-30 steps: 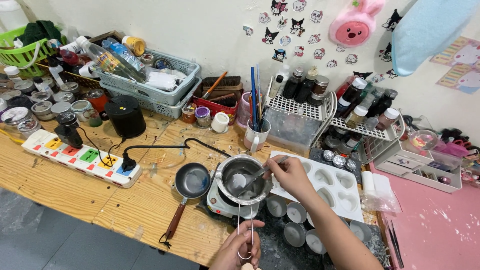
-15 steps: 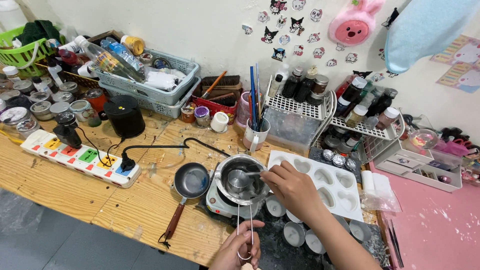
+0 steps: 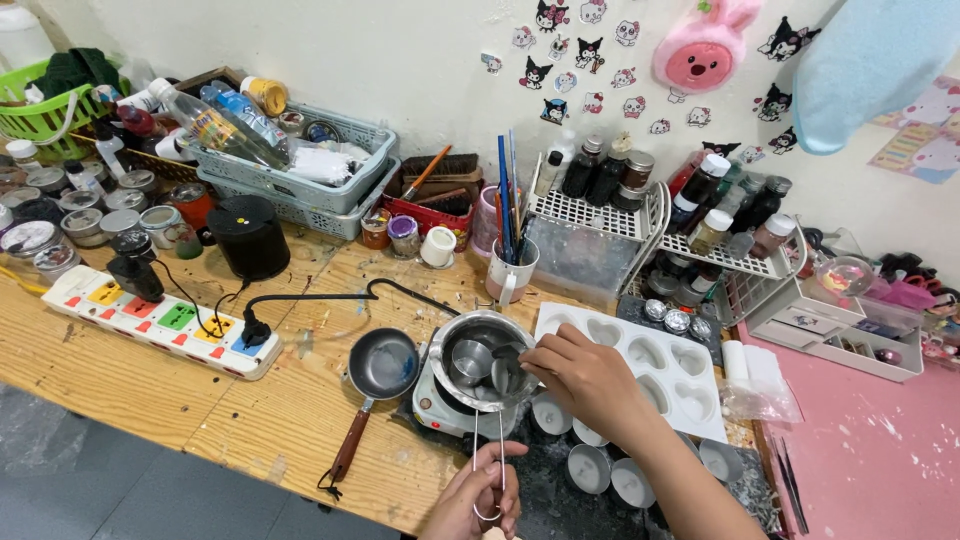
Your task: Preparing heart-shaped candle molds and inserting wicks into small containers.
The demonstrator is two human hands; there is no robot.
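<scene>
Where my right hand (image 3: 585,378) folds over the rim of the steel pot (image 3: 483,358), the spoon (image 3: 505,368) it grips is mostly hidden, only the bowl end showing inside. My left hand (image 3: 478,497) is cut off at the frame's bottom edge, clenched on the pot's wire handle (image 3: 489,470). Pot contents hard to make out, dark and reflective. It sits on a small white hot plate (image 3: 440,408), just ahead of my left hand. Left of the pot, a small dark pan (image 3: 383,364), looks empty. Right of my right hand, a white heart mould tray (image 3: 660,365); under my wrist, round tins (image 3: 590,466) with pale fill. Far left on the wooden surface (image 3: 120,375), a white power strip (image 3: 160,322) with coloured square switches. Beyond the pot, a mug (image 3: 510,270) holding brushes.
</scene>
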